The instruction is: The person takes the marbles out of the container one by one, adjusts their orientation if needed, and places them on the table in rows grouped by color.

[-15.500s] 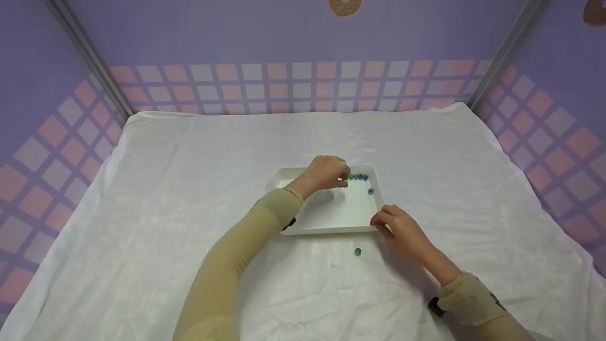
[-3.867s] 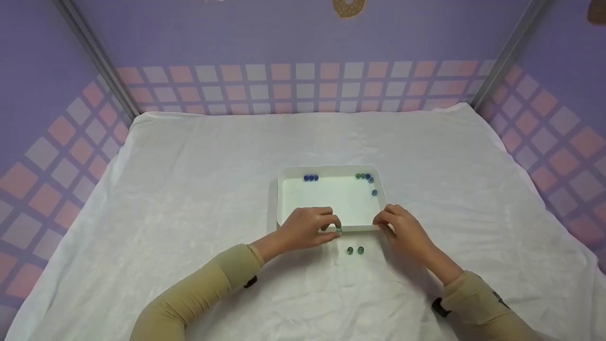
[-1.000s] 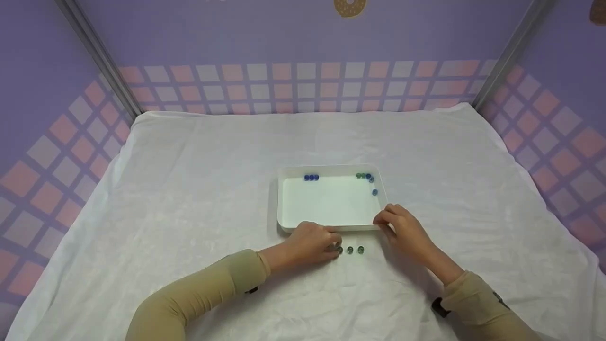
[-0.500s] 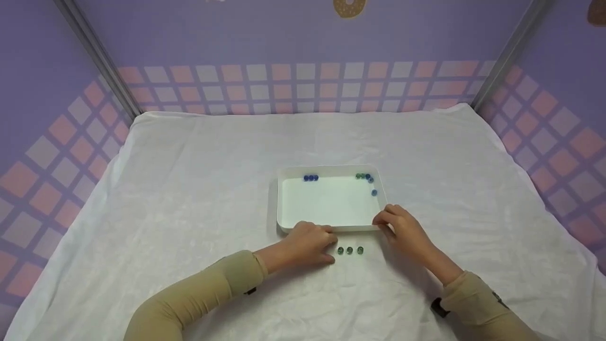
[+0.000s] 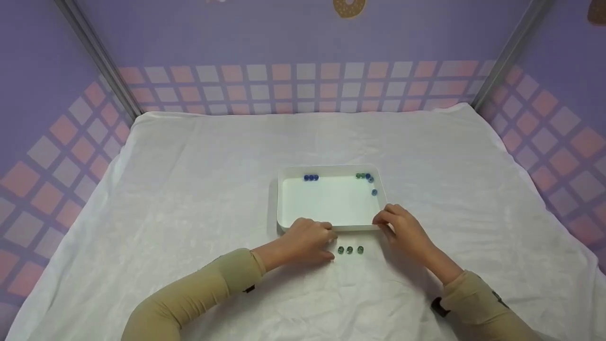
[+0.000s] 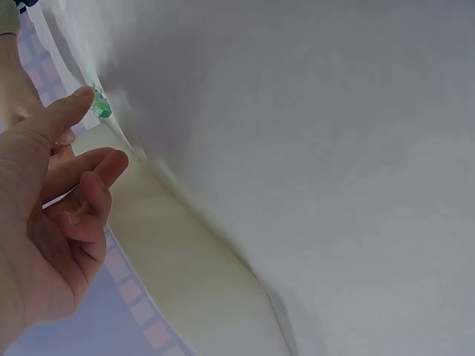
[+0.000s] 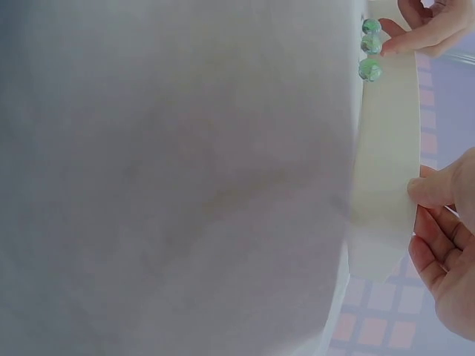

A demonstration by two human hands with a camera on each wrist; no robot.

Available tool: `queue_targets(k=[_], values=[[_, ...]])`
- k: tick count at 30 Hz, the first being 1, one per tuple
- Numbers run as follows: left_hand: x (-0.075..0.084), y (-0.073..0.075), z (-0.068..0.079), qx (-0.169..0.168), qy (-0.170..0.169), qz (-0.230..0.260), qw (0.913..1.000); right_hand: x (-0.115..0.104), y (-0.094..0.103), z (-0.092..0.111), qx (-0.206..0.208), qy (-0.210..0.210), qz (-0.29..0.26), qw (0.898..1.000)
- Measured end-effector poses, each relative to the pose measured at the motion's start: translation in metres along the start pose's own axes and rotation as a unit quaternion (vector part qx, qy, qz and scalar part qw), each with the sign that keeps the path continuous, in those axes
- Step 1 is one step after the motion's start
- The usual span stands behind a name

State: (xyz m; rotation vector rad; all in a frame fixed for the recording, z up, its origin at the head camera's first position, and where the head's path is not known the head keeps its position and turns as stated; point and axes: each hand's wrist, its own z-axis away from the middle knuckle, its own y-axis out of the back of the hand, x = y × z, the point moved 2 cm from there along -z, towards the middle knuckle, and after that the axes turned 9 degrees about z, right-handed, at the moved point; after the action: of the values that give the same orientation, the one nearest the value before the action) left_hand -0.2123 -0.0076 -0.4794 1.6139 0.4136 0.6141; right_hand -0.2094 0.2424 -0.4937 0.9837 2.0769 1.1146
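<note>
Just outside the near wall of the white tray (image 5: 326, 203), three green glass marbles (image 5: 350, 250) sit in a short row on the white cloth (image 5: 199, 189). Your left hand (image 5: 307, 242) is at the row's left end, thumb and fingertips parted and loosely bent, with nothing held between them. The leftmost marble (image 5: 341, 250) lies directly to the right of that opening, just beyond the fingertips; the head view shows a sliver of cloth between.

Being round, the marbles offer you no long axis, but their row runs left to right, roughly along the tray's near wall. The rightmost marble (image 5: 360, 249) sits a little further from its neighbour than the other two do from each other.

Your right hand (image 5: 402, 230) pinches the tray's rim at the near right corner, thumb outside the wall. Your left is the nearer hand to the row and the free one, so reaching these marbles should turn on sliding its fingertips rightward, low against the cloth.
</note>
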Motion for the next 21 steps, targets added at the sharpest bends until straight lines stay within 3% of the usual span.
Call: queue_targets(k=[12,21], values=[[-0.009,0.014,0.0,0.018,0.003,0.038,0.9991,0.002,0.0,0.0,0.0,0.005,0.002,1.0],[-0.023,0.049,-0.012,0.041,0.017,0.05,0.9977,0.001,0.001,0.0,-0.013,-0.001,-0.004,1.0]])
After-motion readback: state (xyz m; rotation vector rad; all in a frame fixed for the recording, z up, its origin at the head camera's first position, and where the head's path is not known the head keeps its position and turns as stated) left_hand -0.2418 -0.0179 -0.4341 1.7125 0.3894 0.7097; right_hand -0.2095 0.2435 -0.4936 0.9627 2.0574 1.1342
